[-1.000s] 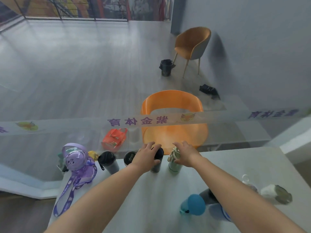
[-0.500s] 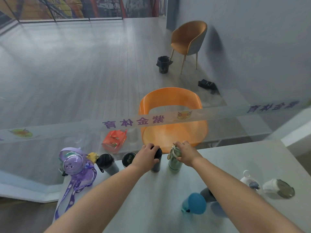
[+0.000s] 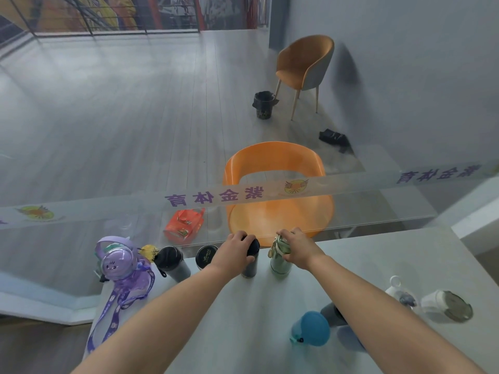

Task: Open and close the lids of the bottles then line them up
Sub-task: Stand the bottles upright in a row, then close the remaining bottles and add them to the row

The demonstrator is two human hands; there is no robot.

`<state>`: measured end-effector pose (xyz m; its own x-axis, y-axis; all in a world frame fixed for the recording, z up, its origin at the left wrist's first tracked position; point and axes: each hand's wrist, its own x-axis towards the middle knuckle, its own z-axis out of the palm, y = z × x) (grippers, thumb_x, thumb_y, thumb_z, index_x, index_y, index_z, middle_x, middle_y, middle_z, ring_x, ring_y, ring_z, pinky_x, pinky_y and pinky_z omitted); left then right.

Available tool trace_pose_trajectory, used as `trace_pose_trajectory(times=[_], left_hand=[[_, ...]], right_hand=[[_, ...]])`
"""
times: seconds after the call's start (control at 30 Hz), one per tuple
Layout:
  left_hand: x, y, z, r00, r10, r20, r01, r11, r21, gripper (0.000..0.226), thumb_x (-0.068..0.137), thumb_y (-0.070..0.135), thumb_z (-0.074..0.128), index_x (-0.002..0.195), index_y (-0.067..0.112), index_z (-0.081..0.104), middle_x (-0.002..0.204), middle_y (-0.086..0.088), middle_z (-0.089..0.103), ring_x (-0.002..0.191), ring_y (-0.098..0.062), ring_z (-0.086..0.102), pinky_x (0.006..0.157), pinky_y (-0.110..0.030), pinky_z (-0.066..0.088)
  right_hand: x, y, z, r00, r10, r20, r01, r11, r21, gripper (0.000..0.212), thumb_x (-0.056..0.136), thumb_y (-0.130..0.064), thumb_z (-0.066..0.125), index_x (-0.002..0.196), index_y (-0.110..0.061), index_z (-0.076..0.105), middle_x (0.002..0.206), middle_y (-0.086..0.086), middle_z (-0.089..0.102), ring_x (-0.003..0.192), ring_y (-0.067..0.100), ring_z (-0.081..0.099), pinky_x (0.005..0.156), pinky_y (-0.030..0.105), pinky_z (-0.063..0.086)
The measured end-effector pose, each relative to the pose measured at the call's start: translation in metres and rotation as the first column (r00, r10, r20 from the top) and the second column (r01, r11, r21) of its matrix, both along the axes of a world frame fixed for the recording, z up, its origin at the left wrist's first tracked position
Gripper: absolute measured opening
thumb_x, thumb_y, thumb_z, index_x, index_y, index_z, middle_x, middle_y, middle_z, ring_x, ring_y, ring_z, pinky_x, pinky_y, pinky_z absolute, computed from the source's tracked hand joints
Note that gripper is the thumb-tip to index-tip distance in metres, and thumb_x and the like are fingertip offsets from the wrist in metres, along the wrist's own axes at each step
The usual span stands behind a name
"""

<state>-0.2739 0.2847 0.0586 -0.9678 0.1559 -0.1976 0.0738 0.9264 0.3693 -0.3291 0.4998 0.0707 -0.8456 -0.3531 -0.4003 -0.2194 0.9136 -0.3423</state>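
Several bottles stand in a row along the far edge of the white table [image 3: 243,333]. My left hand [image 3: 233,251] is closed over the top of a dark bottle [image 3: 251,265]. My right hand [image 3: 295,247] grips the lid of a pale green bottle [image 3: 279,264] just to its right. Left of them stand a black-lidded bottle [image 3: 206,256], a dark tumbler [image 3: 172,263] and a purple bottle [image 3: 122,268] with a strap. Near my right forearm are a blue-capped bottle [image 3: 310,329], a white bottle [image 3: 399,295] and a lying white cup [image 3: 445,306].
A glass panel with a printed band [image 3: 216,197] rises right behind the table's far edge. Beyond it are an orange chair [image 3: 278,201] and an orange bag [image 3: 183,225] on the floor. Farther off stand a tan chair [image 3: 305,66] and a black bin [image 3: 263,103].
Both hands stay on the same two bottles; my right hand has settled tighter on the green bottle's lid. The view has shifted slightly.
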Motion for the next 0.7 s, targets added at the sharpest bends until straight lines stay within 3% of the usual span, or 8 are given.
trace_pose_trajectory(times=[0.7], left_hand=[[0.0014, 0.0073, -0.0023, 0.999, 0.036, -0.014, -0.036, 0.999, 0.002, 0.054, 0.09, 0.032, 0.064, 0.138, 0.024, 0.042, 0.136, -0.006, 0.046, 0.122, -0.029, 0.042, 0.102, -0.044, 0.045]], right_hand=[[-0.004, 0.006, -0.0027, 0.999, 0.035, -0.007, -0.035, 0.998, 0.061, 0.073, 0.092, -0.025, 0.069, 0.152, -0.034, 0.03, 0.143, 0.012, 0.04, 0.121, 0.035, 0.056, 0.097, 0.04, 0.053]])
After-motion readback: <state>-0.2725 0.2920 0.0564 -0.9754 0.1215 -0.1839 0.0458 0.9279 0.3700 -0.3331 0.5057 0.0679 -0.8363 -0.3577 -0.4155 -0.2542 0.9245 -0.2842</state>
